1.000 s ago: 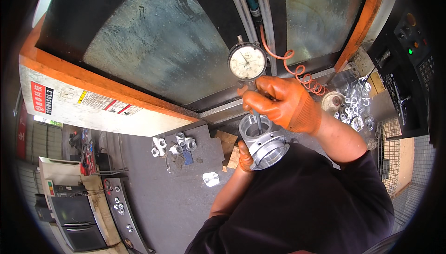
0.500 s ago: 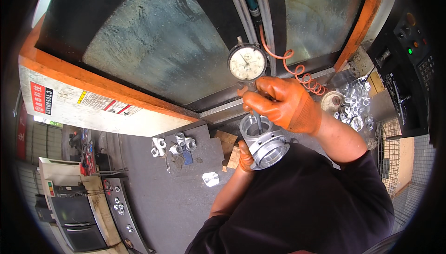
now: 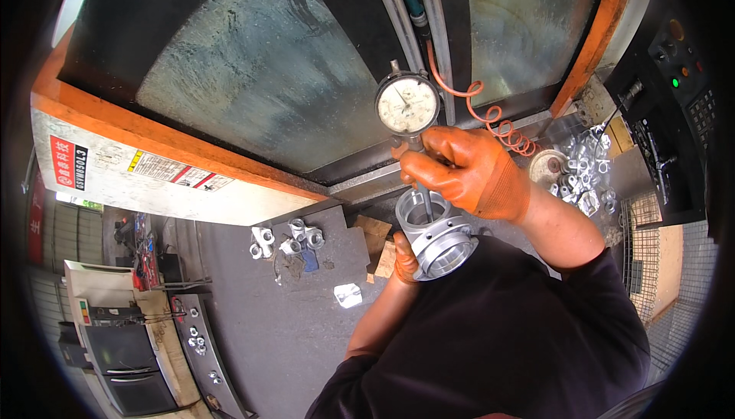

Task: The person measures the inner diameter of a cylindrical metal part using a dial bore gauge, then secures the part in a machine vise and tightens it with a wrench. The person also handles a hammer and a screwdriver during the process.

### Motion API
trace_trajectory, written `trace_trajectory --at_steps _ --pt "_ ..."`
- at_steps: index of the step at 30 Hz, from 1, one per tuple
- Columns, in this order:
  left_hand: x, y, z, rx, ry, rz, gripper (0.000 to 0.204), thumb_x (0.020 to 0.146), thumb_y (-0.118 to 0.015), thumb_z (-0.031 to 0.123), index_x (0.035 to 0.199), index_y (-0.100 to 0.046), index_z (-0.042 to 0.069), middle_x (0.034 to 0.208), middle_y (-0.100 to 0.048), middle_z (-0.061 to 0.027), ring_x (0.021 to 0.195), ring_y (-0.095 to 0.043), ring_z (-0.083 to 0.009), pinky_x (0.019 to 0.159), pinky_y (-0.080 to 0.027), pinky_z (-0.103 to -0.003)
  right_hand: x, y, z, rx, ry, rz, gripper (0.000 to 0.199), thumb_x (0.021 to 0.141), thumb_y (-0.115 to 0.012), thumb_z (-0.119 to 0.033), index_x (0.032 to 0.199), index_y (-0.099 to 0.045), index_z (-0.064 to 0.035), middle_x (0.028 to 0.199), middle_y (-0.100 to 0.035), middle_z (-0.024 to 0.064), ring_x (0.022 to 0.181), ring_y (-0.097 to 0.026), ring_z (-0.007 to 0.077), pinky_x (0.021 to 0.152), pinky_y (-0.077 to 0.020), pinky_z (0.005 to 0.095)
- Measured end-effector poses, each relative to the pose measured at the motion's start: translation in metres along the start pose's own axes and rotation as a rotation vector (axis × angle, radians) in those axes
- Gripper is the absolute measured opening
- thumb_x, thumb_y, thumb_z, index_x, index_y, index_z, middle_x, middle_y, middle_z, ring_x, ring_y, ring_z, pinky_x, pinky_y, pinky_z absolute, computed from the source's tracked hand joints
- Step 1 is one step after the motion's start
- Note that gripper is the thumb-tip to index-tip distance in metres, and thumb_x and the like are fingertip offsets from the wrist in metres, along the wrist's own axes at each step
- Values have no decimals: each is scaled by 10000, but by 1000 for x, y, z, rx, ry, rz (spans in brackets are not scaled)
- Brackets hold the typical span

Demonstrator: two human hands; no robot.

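The silver housing (image 3: pixel 438 240) is below the dial gauge (image 3: pixel 407 103), whose rod (image 3: pixel 428 203) enters its upper opening. The right hand (image 3: pixel 472 172) has its grip clamped on the gauge, and the left hand (image 3: pixel 405 260), below the gauge, on the housing.

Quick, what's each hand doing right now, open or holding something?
Left hand: closed, holding the silver metal fitting.
Right hand: closed, holding the dial gauge.

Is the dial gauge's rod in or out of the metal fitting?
In: below the right hand, the rod reaches into the metal fitting's open upper end.
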State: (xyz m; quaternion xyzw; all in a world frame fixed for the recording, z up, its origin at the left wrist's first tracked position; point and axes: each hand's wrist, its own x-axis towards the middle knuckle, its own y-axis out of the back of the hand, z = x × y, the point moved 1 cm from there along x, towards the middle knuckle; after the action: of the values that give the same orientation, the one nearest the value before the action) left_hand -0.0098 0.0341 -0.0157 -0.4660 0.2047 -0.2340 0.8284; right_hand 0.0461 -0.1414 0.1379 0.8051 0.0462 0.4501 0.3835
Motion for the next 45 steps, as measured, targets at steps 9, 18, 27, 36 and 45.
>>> trace_trajectory --at_steps 9,18,27,36,45 --pt "-2 -4 0 -75 27 14 1151 650 -887 665 1548 -387 147 1449 -534 -175 1272 -590 -374 1086 -500 -549 0 2 -3 -43 8 13 364 757 -765 -20 1109 -680 -59 823 -583 30 713 -679 146 577 -526 260" --pt "-3 -3 1 -75 37 -9 1165 655 -890 658 1563 -364 149 1469 -521 -173 1297 -574 -374 1089 -494 -549 4 3 -4 -39 3 30 360 743 -763 -22 1093 -691 -61 776 -536 33 691 -655 131 566 -507 263" --pt "10 -5 12 88 5 -20 1224 659 -841 734 1499 -397 -39 1316 -627 -167 1175 -648 -261 1032 -519 -408 -11 13 -14 147 -18 83 210 862 -760 -129 1054 -696 -75 800 -581 53 630 -570 195 539 -449 320" --pt "-4 -11 50 335 -219 -157 1331 449 -1021 494 1447 -432 -161 1258 -664 -205 1119 -661 -249 991 -500 -372 -25 50 -37 850 -459 -188 260 909 -688 -116 1144 -675 -5 890 -656 109 691 -610 193 594 -475 307" --pt "-6 12 58 482 -473 -234 1293 479 -1049 402 1464 -421 -154 1254 -669 -202 1121 -661 -252 991 -497 -369 -16 36 -38 1004 -502 -337 329 936 -676 -180 1200 -650 16 909 -664 128 654 -597 164 548 -449 282"
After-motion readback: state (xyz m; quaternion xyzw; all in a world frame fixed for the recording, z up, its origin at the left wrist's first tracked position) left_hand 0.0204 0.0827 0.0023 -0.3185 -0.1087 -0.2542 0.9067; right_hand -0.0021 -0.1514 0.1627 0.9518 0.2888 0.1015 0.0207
